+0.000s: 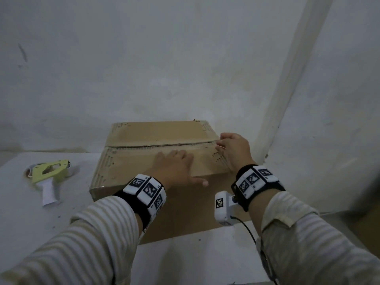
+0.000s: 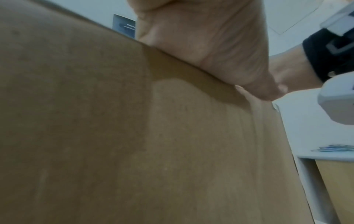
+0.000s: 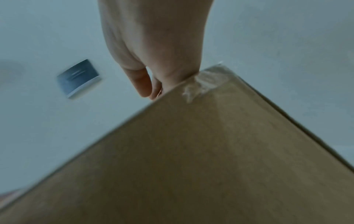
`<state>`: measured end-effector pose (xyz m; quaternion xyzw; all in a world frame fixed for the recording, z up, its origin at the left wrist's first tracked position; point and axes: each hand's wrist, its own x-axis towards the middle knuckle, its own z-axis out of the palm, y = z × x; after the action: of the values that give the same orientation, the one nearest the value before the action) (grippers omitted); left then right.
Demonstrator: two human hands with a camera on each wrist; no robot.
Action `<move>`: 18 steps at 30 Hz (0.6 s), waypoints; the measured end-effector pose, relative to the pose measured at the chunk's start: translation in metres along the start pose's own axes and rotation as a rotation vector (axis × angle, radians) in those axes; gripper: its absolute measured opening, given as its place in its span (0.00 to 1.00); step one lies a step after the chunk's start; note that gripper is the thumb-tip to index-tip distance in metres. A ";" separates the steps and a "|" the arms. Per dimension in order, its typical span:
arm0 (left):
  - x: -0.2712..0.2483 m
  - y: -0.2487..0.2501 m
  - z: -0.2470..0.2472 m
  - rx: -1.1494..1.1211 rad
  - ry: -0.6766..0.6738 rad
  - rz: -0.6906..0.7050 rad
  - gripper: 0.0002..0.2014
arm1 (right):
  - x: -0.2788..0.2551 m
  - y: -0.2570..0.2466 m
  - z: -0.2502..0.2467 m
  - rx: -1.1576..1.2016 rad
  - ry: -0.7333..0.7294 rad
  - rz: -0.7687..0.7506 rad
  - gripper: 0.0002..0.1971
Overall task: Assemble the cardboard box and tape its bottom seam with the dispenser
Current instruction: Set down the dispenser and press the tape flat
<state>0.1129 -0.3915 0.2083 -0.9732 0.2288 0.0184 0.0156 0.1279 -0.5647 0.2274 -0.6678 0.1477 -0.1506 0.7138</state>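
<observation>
Fingers of the left hand lie straight and flat on the box, apparently pressing the near flap shut so the seam stays closed. Box sits on the table, against the wall. Right hand is curled at the seam's right end; whether it pinches anything cannot be determined. Dispenser lies untouched (left of box).

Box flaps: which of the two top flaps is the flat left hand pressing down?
The near flap, on the person's side of the centre seam. The left hand lies flat on it; the far flap is bare, with the right hand at the seam's right end.
</observation>
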 end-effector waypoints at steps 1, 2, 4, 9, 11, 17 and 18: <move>0.001 0.001 0.001 0.003 0.005 -0.004 0.52 | 0.000 0.000 -0.003 0.096 0.004 0.019 0.11; 0.002 0.001 0.002 0.000 0.011 -0.006 0.51 | 0.001 0.001 -0.004 0.084 0.009 0.002 0.12; 0.003 0.001 0.003 -0.010 0.016 -0.003 0.50 | 0.003 0.006 -0.002 -0.128 0.049 -0.095 0.14; 0.001 0.001 0.002 -0.026 0.007 -0.002 0.49 | -0.004 0.013 0.003 -0.446 0.160 -0.432 0.15; -0.001 0.001 0.001 -0.021 0.025 0.009 0.48 | -0.004 0.012 0.001 -0.592 0.160 -0.535 0.15; -0.006 0.001 -0.001 -0.033 0.032 0.027 0.46 | 0.005 0.024 0.002 -1.463 -0.275 -0.206 0.26; -0.007 0.000 -0.002 -0.036 0.038 0.034 0.45 | 0.005 0.025 0.003 -1.546 -0.332 -0.205 0.29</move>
<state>0.1066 -0.3882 0.2110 -0.9694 0.2452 0.0044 -0.0064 0.1339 -0.5627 0.2022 -0.9978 0.0399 0.0312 0.0434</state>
